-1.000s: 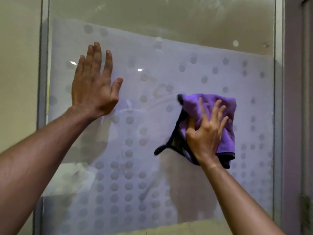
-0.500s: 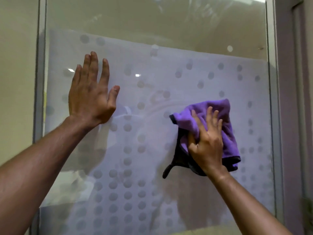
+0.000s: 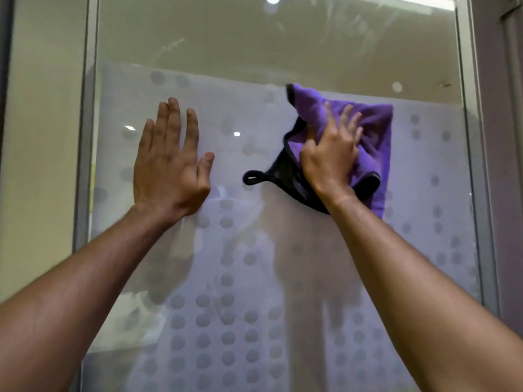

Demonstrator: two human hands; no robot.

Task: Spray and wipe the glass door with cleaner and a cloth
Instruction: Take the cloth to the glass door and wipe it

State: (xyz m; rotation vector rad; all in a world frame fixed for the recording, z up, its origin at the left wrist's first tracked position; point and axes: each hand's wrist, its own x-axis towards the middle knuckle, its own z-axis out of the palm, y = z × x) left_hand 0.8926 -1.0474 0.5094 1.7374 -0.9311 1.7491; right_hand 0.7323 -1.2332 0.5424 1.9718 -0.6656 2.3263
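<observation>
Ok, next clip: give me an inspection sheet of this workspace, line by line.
Surface: glass door, frosted band with dots, clear glass above showing streaks and reflections.
Job's things: purple cloth with black edging, pressed to the glass; cleaner not seen.
Clutter: nothing seen.
Hands: left hand flat on the glass, empty; right hand holding the cloth against the glass.
Cables: nothing seen.
Surroundings: metal frame at both sides, beige wall to the left.

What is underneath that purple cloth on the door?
The purple cloth lies against the glass door, pressed by the right hand. Around it shows dotted frosted film; whatever lies directly beneath the cloth is covered.
</observation>
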